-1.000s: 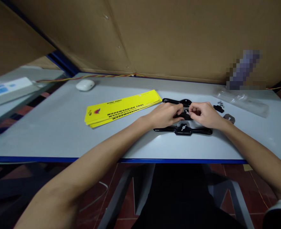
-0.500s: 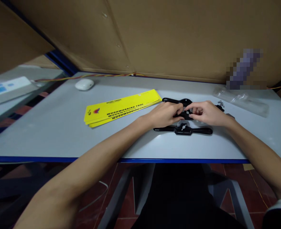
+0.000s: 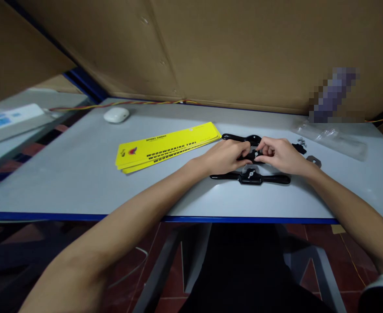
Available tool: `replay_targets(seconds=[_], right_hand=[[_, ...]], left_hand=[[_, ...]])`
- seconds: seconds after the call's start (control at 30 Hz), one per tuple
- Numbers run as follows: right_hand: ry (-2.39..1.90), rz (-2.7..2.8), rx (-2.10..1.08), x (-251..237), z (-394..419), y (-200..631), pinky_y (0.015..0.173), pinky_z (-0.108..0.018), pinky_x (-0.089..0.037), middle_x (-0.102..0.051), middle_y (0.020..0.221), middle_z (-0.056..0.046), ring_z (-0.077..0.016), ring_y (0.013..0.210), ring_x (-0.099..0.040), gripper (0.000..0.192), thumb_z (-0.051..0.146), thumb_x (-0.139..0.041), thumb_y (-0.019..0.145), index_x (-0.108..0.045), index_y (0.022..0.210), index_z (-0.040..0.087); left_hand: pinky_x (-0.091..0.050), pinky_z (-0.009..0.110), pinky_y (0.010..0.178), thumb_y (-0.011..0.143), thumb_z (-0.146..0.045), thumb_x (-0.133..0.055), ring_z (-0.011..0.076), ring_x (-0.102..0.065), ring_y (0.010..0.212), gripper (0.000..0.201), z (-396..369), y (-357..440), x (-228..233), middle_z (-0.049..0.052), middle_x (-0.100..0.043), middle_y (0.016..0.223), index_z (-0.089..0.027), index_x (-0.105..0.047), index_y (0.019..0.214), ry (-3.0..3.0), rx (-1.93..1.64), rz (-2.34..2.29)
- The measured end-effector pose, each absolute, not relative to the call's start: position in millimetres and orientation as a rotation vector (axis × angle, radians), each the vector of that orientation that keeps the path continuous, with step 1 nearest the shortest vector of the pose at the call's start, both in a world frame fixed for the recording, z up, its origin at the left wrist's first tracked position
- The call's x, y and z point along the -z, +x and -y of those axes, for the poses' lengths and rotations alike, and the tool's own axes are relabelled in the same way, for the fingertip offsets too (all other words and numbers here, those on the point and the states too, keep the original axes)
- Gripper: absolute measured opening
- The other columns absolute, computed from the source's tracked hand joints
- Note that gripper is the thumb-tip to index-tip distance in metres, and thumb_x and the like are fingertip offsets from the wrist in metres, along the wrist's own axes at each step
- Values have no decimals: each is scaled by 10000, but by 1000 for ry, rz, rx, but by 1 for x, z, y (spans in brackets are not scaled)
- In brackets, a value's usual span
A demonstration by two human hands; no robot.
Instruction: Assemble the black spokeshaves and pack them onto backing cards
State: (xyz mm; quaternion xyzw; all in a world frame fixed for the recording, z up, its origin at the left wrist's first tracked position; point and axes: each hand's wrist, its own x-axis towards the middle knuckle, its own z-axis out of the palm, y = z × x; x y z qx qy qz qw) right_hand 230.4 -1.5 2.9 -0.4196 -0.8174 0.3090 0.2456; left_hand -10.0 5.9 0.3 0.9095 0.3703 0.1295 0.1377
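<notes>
Both hands meet over a black spokeshave (image 3: 252,155) lying on the grey table (image 3: 80,174). My left hand (image 3: 226,155) grips its left side. My right hand (image 3: 281,154) pinches at a small part on its middle, fingers closed there. A second black spokeshave (image 3: 250,177) lies just in front of the hands, with a silver wing screw on top. Behind the hands, a third black spokeshave (image 3: 242,138) shows its left handle.
A stack of yellow cards (image 3: 167,146) lies to the left. A white mouse (image 3: 116,114) sits at the far left. A clear plastic bag (image 3: 330,137), small screws (image 3: 301,141) and a metal blade (image 3: 314,161) lie to the right. Cardboard walls stand behind.
My right hand has shifted slightly left and back over the middle of the spokeshave, fingers working at it. The left hand stays put.
</notes>
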Motion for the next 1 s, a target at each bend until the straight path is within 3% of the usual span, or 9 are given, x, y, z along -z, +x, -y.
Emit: replay_targets(seconds=[0.27,0.4,0.57,0.73,0.87,1.0], right_hand=[[-1117,2225,-586,5,3,225,706,-336,-374,-562,754,20,-178,712,-515,254,294,-800,857,-553,825,244],[-1130,2219,-504,11,5,223,701,-339,-359,-570,768,6,-182,708,-494,276,302,-769,881,-506,816,252],[-1160,2235,-463,13,7,221,706,-343,-348,-568,752,4,-183,700,-485,290,318,-742,911,-478,807,256],[-1180,2227,-461,12,7,220,703,-340,-345,-556,729,10,-180,685,-482,301,331,-746,907,-478,792,257],[-1225,2222,-486,9,7,220,691,-334,-337,-563,710,22,-169,667,-478,280,320,-770,878,-515,786,250],[-1171,2283,-469,0,5,226,705,-340,-342,-588,727,15,-171,672,-490,205,391,-754,912,-649,840,230]], left_hand=[[-309,299,644,950,-325,-698,170,-497,643,209,-6,-9,-1,1,-596,749,-220,-539,865,2596,-364,-1092],[-337,296,654,948,-311,-693,182,-552,653,161,-6,-9,-2,-1,-638,775,-209,-598,1029,2581,-351,-1133],[-385,292,686,970,-349,-696,202,-603,652,364,-7,-8,-2,-34,-650,728,-198,-576,1278,2530,-323,-1154],[-391,288,682,959,-380,-733,205,-622,658,484,-10,-6,-2,-30,-663,736,-184,-585,1376,2542,-315,-1174],[-412,293,694,989,-401,-690,214,-642,662,465,-11,-8,-4,-24,-658,705,-193,-633,1401,2581,-293,-1122],[-428,297,721,1008,-383,-650,217,-654,678,518,-10,-12,-6,-2,-699,738,-181,-631,1484,2574,-267,-1050]])
